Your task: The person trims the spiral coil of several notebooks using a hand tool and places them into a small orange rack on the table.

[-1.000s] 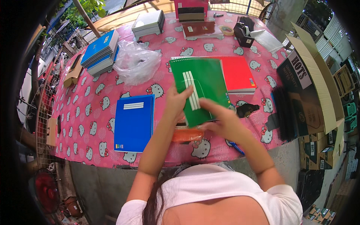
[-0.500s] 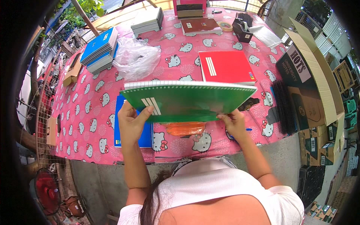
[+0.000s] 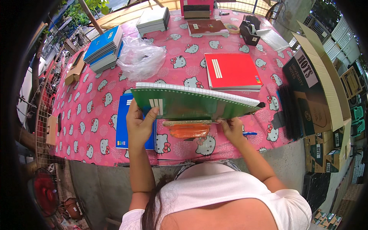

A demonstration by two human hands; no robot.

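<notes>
A green notebook (image 3: pixel 184 103) with punched holes along its far edge is held up tilted above the table. My left hand (image 3: pixel 140 120) grips its left end, thumb lying on the cover beside the white stripes. At the lower edge, right of the middle, my right hand (image 3: pixel 230 128) pinches it with thumb and fingers. Beneath lies an orange-wrapped block (image 3: pixel 189 129) with a wooden-looking strip along its far side. A blue notebook (image 3: pixel 124 130) is partly covered by my left hand and the green one. A blue pen (image 3: pixel 250 133) rests beside my right hand.
Red notebooks (image 3: pixel 234 71) lie beyond the green one. Blue notebooks (image 3: pixel 103 46), a plastic bag (image 3: pixel 140 57) and a pale stack (image 3: pixel 153 21) sit at far left. Black spiral coils (image 3: pixel 289 111) and an open carton (image 3: pixel 310 92) stand right. A black holder (image 3: pixel 249 34) is at the back.
The green notebook has turned, its right end dropping nearer the table and its left end shifting right. My right hand has slid left along the lower edge, leaving the blue pen more exposed.
</notes>
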